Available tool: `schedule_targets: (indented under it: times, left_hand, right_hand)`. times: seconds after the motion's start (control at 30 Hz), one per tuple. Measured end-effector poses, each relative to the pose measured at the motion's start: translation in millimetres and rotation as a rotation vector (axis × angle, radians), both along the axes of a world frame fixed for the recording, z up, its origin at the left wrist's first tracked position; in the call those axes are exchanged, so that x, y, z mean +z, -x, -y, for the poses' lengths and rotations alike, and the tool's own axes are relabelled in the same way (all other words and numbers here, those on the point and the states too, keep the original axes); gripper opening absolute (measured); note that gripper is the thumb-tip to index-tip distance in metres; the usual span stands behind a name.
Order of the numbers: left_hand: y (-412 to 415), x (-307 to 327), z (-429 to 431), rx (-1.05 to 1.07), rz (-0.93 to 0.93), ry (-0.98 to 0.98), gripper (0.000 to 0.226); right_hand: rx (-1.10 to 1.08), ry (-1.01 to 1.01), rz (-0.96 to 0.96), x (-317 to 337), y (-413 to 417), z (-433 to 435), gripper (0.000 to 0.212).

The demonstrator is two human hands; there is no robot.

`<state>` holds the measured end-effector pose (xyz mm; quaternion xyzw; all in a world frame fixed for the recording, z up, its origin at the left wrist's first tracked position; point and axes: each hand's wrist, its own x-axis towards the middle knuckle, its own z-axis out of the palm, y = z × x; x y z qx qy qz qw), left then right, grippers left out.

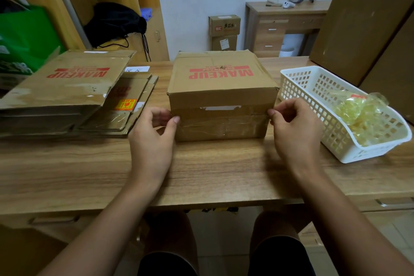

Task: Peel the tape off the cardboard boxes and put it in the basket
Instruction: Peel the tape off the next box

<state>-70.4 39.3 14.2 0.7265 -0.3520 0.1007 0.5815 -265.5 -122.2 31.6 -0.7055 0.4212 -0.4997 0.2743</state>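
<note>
A closed cardboard box [220, 80] with red MAKEUP print stands at the middle of the wooden table. Clear tape [220, 124] runs across its front face. My left hand [154, 139] touches the box's front left corner with thumb and fingers. At the front right corner, the curled fingers of my right hand [295, 127] pinch the edge where the tape ends. A white plastic basket [300, 78] lies to the right of the box. Crumpled yellowish tape [358, 116] sits in it.
Flattened MAKEUP cartons [67, 87] are piled at the table's left. A large cardboard box [363, 24] stands at the back right, behind the basket. A green bag [24, 36] sits far left. The table's front edge [201, 199] runs just below my wrists.
</note>
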Motion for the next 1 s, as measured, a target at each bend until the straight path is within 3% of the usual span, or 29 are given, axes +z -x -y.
schedule_targets:
  times: [0.27, 0.5, 0.6, 1.0]
  left_hand:
    - [5, -5, -2, -0.019, -0.047, 0.045, 0.035]
    - [-4, 3, -1, -0.102, -0.289, 0.098, 0.016]
    - [-7, 5, -1, -0.106, -0.335, 0.050, 0.017]
    - [-2, 6, 2, -0.036, -0.286, 0.166, 0.017]
  right_hand:
    - [0.115, 0.000, 0.003, -5, -2, 1, 0.031]
    - [0.178, 0.008, 0.007, -7, 0, 3, 0.029]
    - [0.203, 0.000, -0.002, -8, -1, 4, 0.026]
    - [0.267, -0.013, 0.009, -11, 0, -6, 0.040]
